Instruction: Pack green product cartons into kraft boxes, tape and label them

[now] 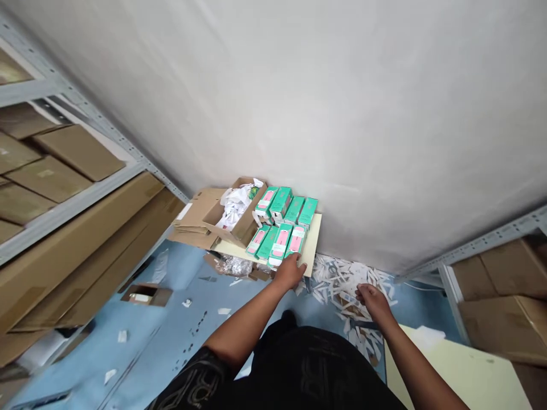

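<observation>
Left hand (291, 273) is resting at a green-and-pink rectangular cardboard box (296, 240) on the pale-yellow table (314, 242), seemingly positioning it, grip unclear. Right hand (372, 302) is hovering curled, contents hidden. Adjusting is likely needing steadiness.

The boxes (281, 239) are green, and several have a pink panel and white parts. The bench (315, 234) is pale yellow. The cartons (79, 151) are brown, the crumpled paper (233, 208) white. The floor (94, 353) is blue with dark spots; the shirt (342, 364) is black with grey pattern.
</observation>
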Demonstrator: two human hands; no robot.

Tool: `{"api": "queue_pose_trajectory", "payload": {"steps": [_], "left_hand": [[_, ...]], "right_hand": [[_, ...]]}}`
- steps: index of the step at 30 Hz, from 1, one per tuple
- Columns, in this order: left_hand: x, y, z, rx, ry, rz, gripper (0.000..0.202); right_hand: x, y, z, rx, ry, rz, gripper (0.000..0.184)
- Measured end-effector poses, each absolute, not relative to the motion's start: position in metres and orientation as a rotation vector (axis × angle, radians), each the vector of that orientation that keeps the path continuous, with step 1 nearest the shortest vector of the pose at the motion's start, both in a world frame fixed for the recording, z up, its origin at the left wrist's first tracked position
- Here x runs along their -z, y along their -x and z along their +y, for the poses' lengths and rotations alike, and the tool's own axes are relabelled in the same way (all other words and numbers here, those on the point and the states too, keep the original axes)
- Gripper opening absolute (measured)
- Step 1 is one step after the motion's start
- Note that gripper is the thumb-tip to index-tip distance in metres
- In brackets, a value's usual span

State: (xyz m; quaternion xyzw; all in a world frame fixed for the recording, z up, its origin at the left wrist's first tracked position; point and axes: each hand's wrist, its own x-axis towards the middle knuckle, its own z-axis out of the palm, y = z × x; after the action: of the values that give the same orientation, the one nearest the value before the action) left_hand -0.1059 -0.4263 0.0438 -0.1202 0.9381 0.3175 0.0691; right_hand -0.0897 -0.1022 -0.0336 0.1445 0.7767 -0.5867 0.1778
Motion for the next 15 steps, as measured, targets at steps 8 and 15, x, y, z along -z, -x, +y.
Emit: {"api": "queue_pose_trajectory", "payload": {"steps": [8,15], "left_hand": [[-0.024,0.158,-0.480,-0.425,0.289,2.880,0.064],[-0.015,0.184,-0.478,-0.314,0.013,2.822,0.099]], "right_hand": [[0.042,0.153,-0.207,1.468,-0.117,2.152,0.042],[0.049,0.198,-0.285,1.466,-0.367,1.978,0.037]]}}
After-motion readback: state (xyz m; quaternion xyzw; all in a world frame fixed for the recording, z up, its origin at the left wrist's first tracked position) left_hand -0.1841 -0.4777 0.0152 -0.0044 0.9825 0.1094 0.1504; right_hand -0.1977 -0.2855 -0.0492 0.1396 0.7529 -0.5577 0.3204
